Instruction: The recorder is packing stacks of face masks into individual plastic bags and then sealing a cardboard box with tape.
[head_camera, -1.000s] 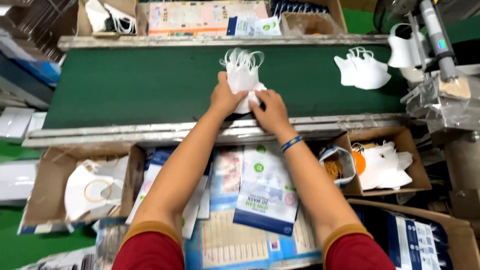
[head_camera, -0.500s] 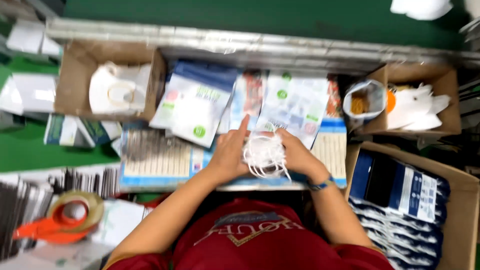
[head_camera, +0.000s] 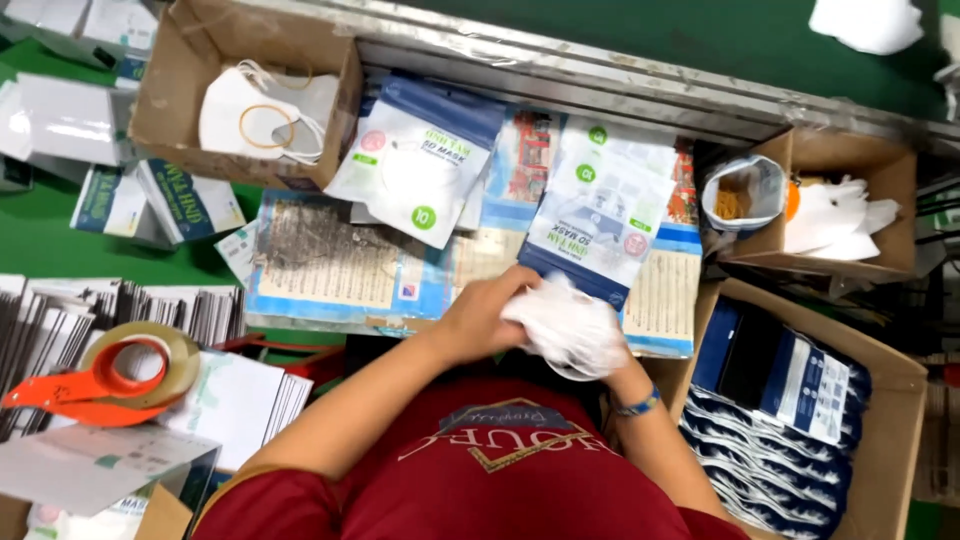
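Observation:
A bundle of white face masks (head_camera: 568, 328) sits in both my hands close to my chest, over my red shirt. My left hand (head_camera: 485, 312) grips the bundle's left side. My right hand (head_camera: 612, 368) is under and behind it, mostly hidden, with a blue wristband (head_camera: 638, 404) showing. Just beyond the bundle lies a blue-and-white mask pouch (head_camera: 604, 213) on printed sheets (head_camera: 330, 262). A second pouch (head_camera: 420, 163) lies to its left.
A cardboard box (head_camera: 180, 110) at upper left holds white masks and rubber bands. A box (head_camera: 850, 205) at right holds masks beside a bag of bands (head_camera: 740, 192). A large box (head_camera: 880, 400) holds blue pouches. An orange tape dispenser (head_camera: 100, 375) lies left. The green conveyor (head_camera: 700, 40) runs along the top.
I took the mask bundle off the conveyor and drew it back toward my body. My view tilted down, and both hands now press it closer to my chest.

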